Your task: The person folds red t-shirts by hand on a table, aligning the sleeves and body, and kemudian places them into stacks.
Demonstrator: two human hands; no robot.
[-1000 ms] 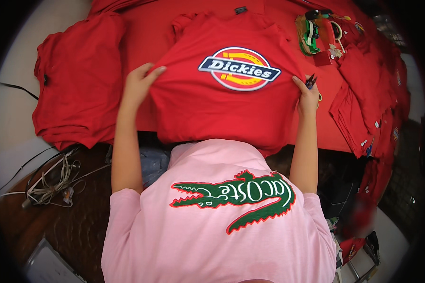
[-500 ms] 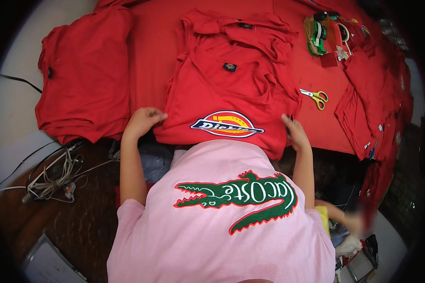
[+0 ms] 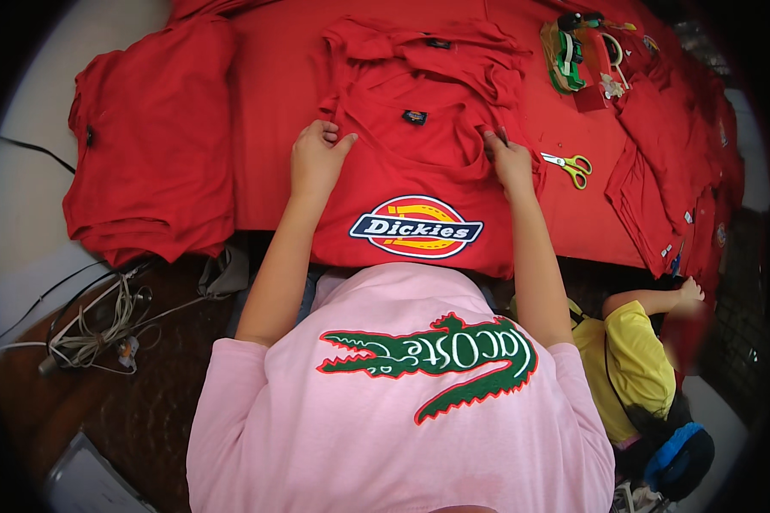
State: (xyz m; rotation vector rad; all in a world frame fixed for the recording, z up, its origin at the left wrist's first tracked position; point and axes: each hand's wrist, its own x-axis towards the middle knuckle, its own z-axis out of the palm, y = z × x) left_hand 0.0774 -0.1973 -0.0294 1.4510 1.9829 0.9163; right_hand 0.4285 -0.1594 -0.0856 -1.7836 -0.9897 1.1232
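Note:
A red shirt (image 3: 415, 179) lies spread in front of me, its wide neckline facing away and a round printed emblem (image 3: 417, 227) near the edge closest to me. At the shirt's left shoulder, my left hand (image 3: 318, 162) has its fingers curled in and its thumb sticking out, gripping the fabric. My right hand (image 3: 509, 161) pinches the cloth at the right side of the neckline. A dark label (image 3: 415, 117) shows inside the collar. Just right of that hand lie scissors with yellow-green handles (image 3: 577, 169).
More red shirts (image 3: 428, 43) lie beyond, and a folded red stack (image 3: 154, 137) is on the left. A tape dispenser (image 3: 566, 60) and a tape roll (image 3: 614, 51) sit at back right. Bundled cables (image 3: 103, 329) hang lower left. A person in yellow (image 3: 637, 359) is close on my right.
Both hands have moved away from me, from the shirt's near corners up to its shoulder and neckline. The emblem lies flatter. The person in yellow has come further into view.

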